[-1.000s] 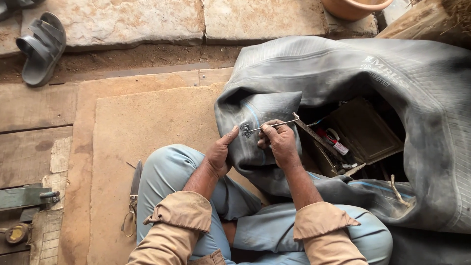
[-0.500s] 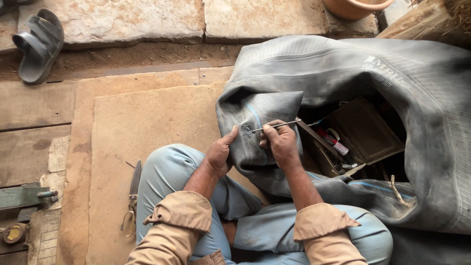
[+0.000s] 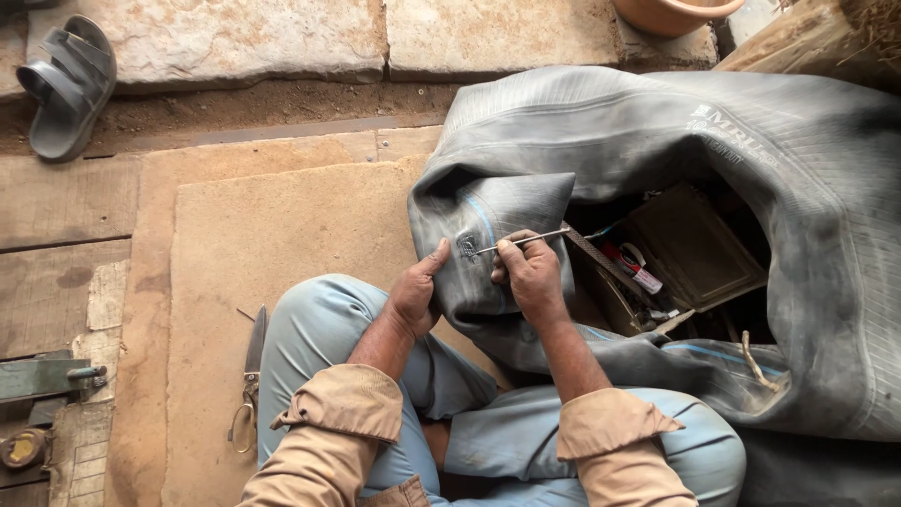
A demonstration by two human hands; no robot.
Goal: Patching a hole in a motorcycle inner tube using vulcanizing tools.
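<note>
Rubber inner tube lay draped over the person's knees, its fold pinned by the left hand; the right hand pinched a thin metal rod against a square patch. Scissors lay near left; small red-and-white tube right.

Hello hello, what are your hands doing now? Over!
Left hand pinning rubber tube fold on knee. Right hand holding thin metal tool, tip at a small patch. Nothing blocking.
</note>
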